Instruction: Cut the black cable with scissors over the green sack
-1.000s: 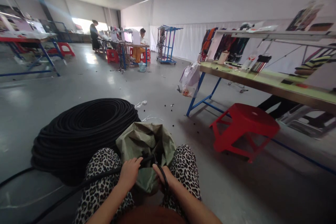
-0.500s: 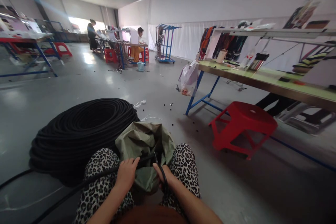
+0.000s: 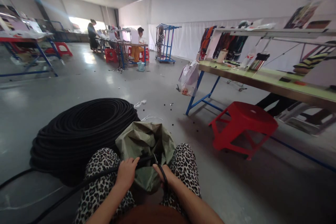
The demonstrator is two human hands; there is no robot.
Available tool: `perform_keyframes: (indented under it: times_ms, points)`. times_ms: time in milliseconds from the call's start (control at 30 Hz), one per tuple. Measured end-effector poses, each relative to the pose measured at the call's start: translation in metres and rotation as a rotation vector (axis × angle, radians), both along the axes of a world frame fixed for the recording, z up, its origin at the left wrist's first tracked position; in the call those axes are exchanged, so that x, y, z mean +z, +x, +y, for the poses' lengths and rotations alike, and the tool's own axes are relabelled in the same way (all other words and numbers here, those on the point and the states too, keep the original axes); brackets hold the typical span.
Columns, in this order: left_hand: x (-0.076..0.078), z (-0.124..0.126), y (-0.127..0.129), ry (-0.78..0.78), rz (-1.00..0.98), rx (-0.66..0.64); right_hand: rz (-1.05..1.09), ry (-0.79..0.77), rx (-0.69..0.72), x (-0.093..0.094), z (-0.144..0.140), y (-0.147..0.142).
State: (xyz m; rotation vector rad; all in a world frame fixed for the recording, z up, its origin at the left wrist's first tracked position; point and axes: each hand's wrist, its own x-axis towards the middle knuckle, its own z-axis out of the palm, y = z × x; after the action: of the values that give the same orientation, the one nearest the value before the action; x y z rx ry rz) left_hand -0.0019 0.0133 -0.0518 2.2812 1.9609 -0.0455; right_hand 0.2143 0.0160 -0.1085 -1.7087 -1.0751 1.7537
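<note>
Single head-worn view, facing forward and down: lap and hands (image 3: 143, 176) near, workshop floor (image 3: 157, 87) stretching far ahead.

A thin black rubber cord (image 3: 105, 174) runs from lower left across the lap into an open olive-green fabric bag (image 3: 143, 141), bottom centre of frame.

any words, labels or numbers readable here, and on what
None can be read.
Packets on the upper shelf: printed, but too blurred.
Bottle and boxes on the green table: labels too small.
Plastic bag at the table end: no legible print.
Green sack and black hose coil: no markings visible.
</note>
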Motion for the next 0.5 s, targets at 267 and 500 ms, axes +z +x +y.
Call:
perform_keyframes:
  times_ms: [267, 500]
  points:
    - [-0.001, 0.001, -0.001, 0.009, 0.043, -0.022, -0.163, -0.039, 0.056, 0.019, -0.001, -0.004]
    - [-0.003, 0.002, -0.001, 0.018, 0.072, -0.024, -0.176, -0.059, 0.095, 0.02, 0.002, -0.003]
